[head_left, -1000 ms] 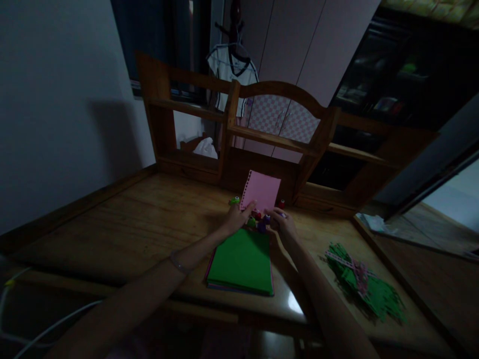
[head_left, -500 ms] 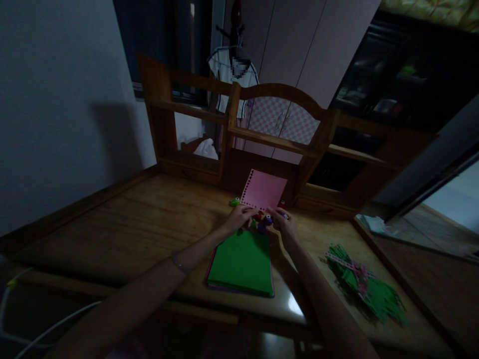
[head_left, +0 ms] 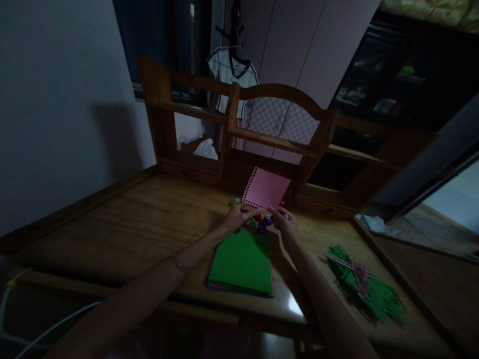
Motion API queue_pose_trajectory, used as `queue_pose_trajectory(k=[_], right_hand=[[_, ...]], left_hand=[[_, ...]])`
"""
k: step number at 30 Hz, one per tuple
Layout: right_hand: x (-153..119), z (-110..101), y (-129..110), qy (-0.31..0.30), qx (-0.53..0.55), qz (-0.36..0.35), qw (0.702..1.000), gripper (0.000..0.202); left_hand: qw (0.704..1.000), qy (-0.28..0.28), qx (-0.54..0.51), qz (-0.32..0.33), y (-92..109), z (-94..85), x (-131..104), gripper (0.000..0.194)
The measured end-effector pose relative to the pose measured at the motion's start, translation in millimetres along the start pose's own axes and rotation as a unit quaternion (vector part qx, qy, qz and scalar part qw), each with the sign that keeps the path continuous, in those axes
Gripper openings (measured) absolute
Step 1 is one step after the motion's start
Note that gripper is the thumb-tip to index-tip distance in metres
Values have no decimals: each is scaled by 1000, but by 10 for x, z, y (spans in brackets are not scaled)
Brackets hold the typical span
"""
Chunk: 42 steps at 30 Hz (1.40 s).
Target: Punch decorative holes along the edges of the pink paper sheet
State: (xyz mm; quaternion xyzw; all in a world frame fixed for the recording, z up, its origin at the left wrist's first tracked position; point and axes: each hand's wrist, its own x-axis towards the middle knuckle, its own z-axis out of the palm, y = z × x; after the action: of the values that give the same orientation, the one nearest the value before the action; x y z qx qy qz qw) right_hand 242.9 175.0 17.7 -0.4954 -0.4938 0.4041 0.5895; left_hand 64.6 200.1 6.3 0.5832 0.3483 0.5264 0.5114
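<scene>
A pink sheet of paper (head_left: 266, 187) with small holes punched along its left and lower edges is held up, tilted, above the desk. My right hand (head_left: 285, 221) pinches it by its lower right corner. Close below its lower left edge is my left hand (head_left: 235, 216), its fingers apart and stretched to the right; contact with the sheet is hard to make out. Small colourful figures with eyes lie around the hands: a purple one (head_left: 266, 221) between them, a green one (head_left: 234, 201) behind the left. Nearest me lies a stack of coloured sheets, green on top (head_left: 241, 264).
To the right is a heap of green paper strips (head_left: 377, 296) with pink punched strips (head_left: 361, 279) over it. A wooden shelf unit (head_left: 277, 135) stands along the desk's back edge. White tissue-like material (head_left: 374, 224) lies past the desk's right edge.
The pink sheet has shifted slightly up and to the right. My left hand has drawn a little left, and its fingers have spread. My right hand has hardly moved.
</scene>
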Motion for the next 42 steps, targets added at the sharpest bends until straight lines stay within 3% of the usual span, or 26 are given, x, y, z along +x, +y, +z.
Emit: queue_pose_trajectory(k=[4, 8, 14, 25, 42], right_hand=[[-5, -7, -5, -6, 9, -7, 1000, 34], [-16, -4, -16, -3, 16, -7, 1000, 35], [-28, 5, -28, -10, 9, -10, 1000, 37], [-33, 15, -50, -12, -9, 3, 1000, 36], [-88, 55, -132, -9, -15, 2, 1000, 39]], left_hand=[[999, -3, 28, 34, 15, -2, -3, 40], [998, 43, 23, 36, 13, -4, 28, 35], [997, 77, -13, -9, 32, -1, 39, 34], [998, 65, -15, -2, -69, -27, 70, 37], [999, 41, -29, -15, 70, -2, 7, 30]])
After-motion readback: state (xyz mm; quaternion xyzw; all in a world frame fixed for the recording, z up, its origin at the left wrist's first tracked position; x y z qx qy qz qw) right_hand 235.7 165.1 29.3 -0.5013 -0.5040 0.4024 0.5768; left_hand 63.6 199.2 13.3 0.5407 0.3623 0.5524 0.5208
